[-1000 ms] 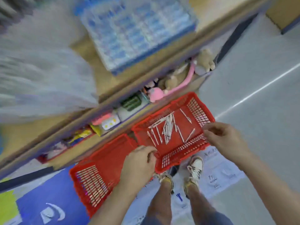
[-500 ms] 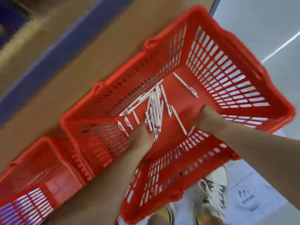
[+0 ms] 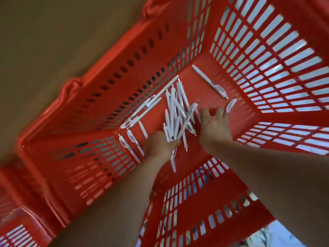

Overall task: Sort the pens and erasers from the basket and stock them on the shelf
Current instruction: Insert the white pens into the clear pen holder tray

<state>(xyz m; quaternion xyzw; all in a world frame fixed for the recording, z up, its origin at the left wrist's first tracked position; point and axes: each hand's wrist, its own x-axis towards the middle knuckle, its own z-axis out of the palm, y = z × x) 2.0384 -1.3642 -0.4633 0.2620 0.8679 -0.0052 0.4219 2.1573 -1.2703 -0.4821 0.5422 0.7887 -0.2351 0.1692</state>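
Observation:
A red slatted basket fills the view, with both my arms reaching down into it. Several white pens lie heaped in the middle of its floor. My left hand curls round the near end of that heap, and one pen sticks out below its thumb. My right hand lies with fingers spread against the heap's right side. One white pen lies alone toward the far wall, another sits beyond my right fingertips, and more pens line the left wall. No eraser is in view.
A second red basket stands at the lower left, touching the first. A brown shelf board runs behind the basket at the upper left. Printed paper on the floor shows through the slats at the lower right.
My head has dropped closer to the basket. Both hands went from its near rim down to the floor and closed in on the heap of pens from either side.

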